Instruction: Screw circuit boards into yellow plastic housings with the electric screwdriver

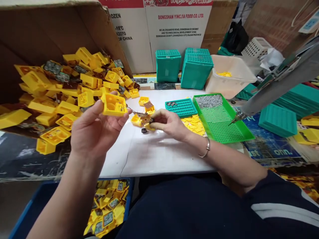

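Observation:
My left hand (93,127) is closed around a yellow plastic housing (114,105), its open side showing inner ribs and small parts. Thin wires run from this housing toward my right hand (169,124). The right fingers pinch a small circuit board (142,115), partly blurred and partly covered by the fingertips. Just behind and below it, a yellow housing (136,120) rests on the white tabletop (149,156). A small dark round part (144,130) shows beneath the right fingertips. Farther back stands another small yellow housing (144,100) beside a brown board (149,105).
At left, a cardboard box (50,20) spills yellow housings. A green tray (221,122) of screws and a teal tray (180,108) lie right, near flat yellow pieces (194,124). An electric screwdriver (261,93) slants in from the right. Below is a blue bin (32,209).

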The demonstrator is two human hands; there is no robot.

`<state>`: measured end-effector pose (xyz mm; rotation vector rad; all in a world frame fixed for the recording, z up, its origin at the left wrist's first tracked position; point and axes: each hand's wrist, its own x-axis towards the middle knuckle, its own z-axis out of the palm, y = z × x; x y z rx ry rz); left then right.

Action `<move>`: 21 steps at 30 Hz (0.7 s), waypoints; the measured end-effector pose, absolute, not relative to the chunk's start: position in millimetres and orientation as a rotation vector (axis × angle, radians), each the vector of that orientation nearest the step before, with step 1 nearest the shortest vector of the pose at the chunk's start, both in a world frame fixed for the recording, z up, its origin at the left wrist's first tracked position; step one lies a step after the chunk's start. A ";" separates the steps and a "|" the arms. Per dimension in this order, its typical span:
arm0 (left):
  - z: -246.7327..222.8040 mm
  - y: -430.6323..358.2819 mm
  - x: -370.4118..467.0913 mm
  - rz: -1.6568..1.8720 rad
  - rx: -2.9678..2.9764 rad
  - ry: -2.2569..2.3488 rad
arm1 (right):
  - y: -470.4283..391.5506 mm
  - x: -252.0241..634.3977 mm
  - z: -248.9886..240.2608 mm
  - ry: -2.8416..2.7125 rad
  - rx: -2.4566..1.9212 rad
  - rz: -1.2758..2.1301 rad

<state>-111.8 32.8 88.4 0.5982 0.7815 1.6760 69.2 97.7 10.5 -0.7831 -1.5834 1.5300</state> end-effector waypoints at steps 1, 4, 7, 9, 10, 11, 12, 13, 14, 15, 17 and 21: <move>84.1 29.9 -111.5 1.664 0.592 0.772 | 95.7 77.6 13.5 -1.619 -0.815 1.447; 65.4 21.7 -107.3 1.532 0.590 0.799 | 90.0 104.4 21.2 -1.787 -0.928 1.121; 42.4 14.1 -95.2 1.337 0.650 0.872 | 84.7 128.0 25.0 -1.949 -0.990 0.804; 28.3 9.4 -80.7 1.232 0.712 0.920 | 80.7 140.9 26.2 -2.042 -0.961 0.624; 22.2 7.4 -71.9 1.198 0.756 0.942 | 78.5 146.8 26.9 -2.084 -0.933 0.536; 16.6 5.8 -62.6 1.186 0.821 0.965 | 76.0 152.4 27.5 -2.128 -0.912 0.443; 11.6 4.5 -53.3 1.187 0.913 0.991 | 73.3 157.8 28.1 -2.171 -0.905 0.340; 7.1 3.6 -44.7 1.191 1.041 1.028 | 70.1 163.1 28.4 -2.216 -0.916 0.230; 3.0 2.8 -37.4 1.189 1.203 1.078 | 66.5 168.2 28.1 -2.261 -0.939 0.117; -0.6 2.0 -31.8 1.168 1.391 1.133 | 62.3 173.3 27.2 -2.303 -0.961 0.000; -6.4 -0.5 -26.6 1.066 1.752 1.234 | 52.0 183.0 22.2 -2.367 -0.968 -0.224; -13.7 -10.9 -33.9 0.864 2.135 1.351 | 27.0 201.1 2.1 -2.482 -0.886 -0.411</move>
